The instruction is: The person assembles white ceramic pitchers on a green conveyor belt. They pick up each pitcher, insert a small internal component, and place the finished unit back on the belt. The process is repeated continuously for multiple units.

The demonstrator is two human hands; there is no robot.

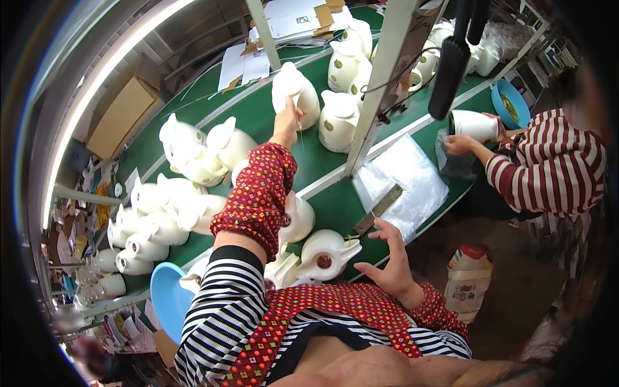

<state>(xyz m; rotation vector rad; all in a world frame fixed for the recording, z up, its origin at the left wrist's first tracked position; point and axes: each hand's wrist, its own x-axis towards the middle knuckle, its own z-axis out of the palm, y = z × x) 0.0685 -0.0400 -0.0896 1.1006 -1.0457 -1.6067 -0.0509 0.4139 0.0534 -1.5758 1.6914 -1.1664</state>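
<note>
My left hand (287, 122) reaches far forward over the green table, its fingers closed at the handle side of a white jug (302, 87) that stands upright. Near the front edge my right hand (392, 266) is open, fingers apart, with nothing in it. Beside it lies a white jug (327, 255) with its round opening facing me. A flat metal bar (379, 209) rests just beyond the right fingertips, partly on a stack of clear plastic bags (412, 184). To the right of the held jug stands another white jug (338, 121) with a green print.
Several white jugs (155, 229) crowd the left side. A blue basin (169, 300) sits at the near left. A metal post (387, 77) rises from the table. On the right a co-worker in a striped top (548, 161) handles a white jug body (474, 126) near a blue bowl (509, 103).
</note>
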